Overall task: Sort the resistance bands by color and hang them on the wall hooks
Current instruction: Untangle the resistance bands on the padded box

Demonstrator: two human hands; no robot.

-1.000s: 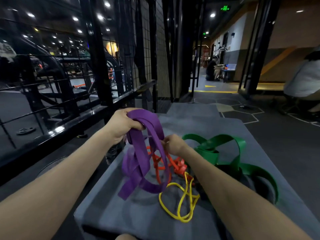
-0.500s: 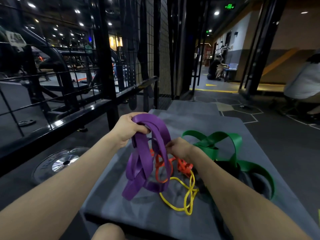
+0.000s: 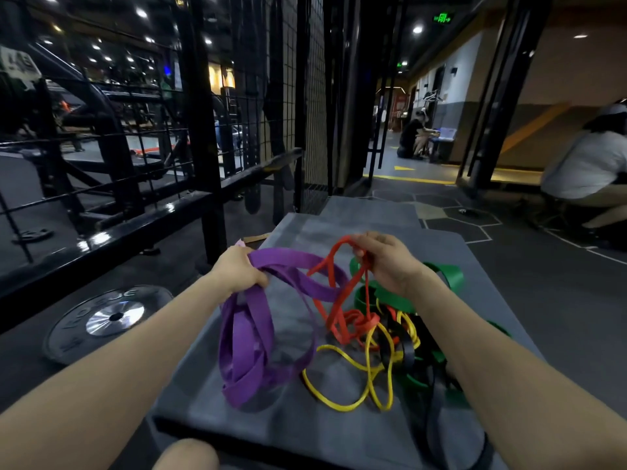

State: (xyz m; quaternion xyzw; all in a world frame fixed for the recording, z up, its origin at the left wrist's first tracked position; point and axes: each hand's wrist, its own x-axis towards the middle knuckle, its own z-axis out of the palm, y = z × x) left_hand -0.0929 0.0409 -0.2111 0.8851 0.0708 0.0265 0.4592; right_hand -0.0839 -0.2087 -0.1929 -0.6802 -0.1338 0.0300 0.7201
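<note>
A bunch of purple bands [image 3: 251, 337] is gripped by the left hand [image 3: 237, 271], whose fingers are closed around the top of the loops. The loops are held clear of the grey mat [image 3: 295, 422] at the top and hang down until their lower ends rest on it. One purple strand runs across to the right, where it is crossed by the red band [image 3: 339, 310].

The top of the red band is pinched by the right hand [image 3: 390, 262], with the fingers curled together on it, and is lifted above the heap. Its lower part is knotted up in the tangle on the mat, just beside the yellow band [image 3: 359, 378]. The yellow band lies in loose loops on the mat, touching the red one and a black band [image 3: 407, 354]. Green bands [image 3: 444, 276] are seen behind and under the right wrist, partly hidden by the forearm.

To the left of the mat, a weight plate [image 3: 105, 320] lies flat on the floor, near a black rail [image 3: 112, 239]. A wire mesh panel [image 3: 305, 96] stands behind the mat.
</note>
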